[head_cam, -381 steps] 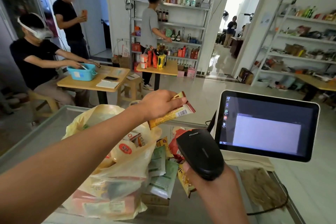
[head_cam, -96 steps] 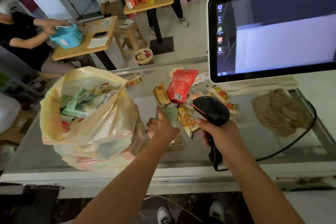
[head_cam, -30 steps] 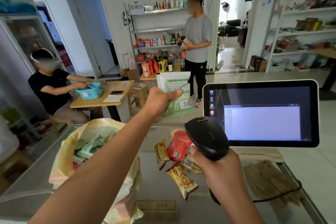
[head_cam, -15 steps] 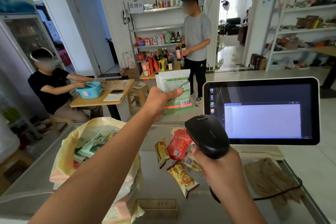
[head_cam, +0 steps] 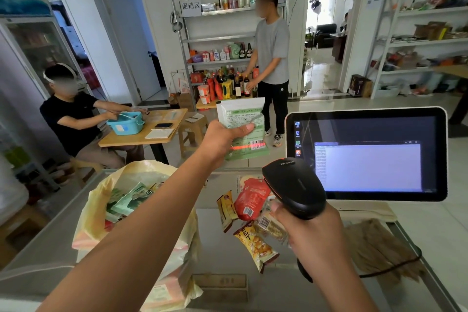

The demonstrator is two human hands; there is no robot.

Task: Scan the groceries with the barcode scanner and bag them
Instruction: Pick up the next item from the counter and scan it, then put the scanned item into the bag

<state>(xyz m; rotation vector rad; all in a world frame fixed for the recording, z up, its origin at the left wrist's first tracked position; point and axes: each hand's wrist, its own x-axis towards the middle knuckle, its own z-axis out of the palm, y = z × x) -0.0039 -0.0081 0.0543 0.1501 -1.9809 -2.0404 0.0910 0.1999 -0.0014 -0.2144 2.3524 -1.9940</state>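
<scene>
Green flat pouch (head_cam: 240,113), left hand (head_cam: 221,140) grip; rounded black scanner (head_cam: 295,185), right hand (head_cam: 314,233) grip

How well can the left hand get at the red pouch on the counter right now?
Probably not at once: the left hand grips the green packet, held up for scanning. Otherwise the way looks free: the red pouch lies exposed on the counter below it, beside the barcode scanner.

A green pouch (head_cam: 241,129) is held upright at 12 o'clock, a red line across its barcode. A black scanner (head_cam: 295,186) is raised at 4 o'clock, and a filled yellow bag (head_cam: 96,213) is set at 8 o'clock.
</scene>
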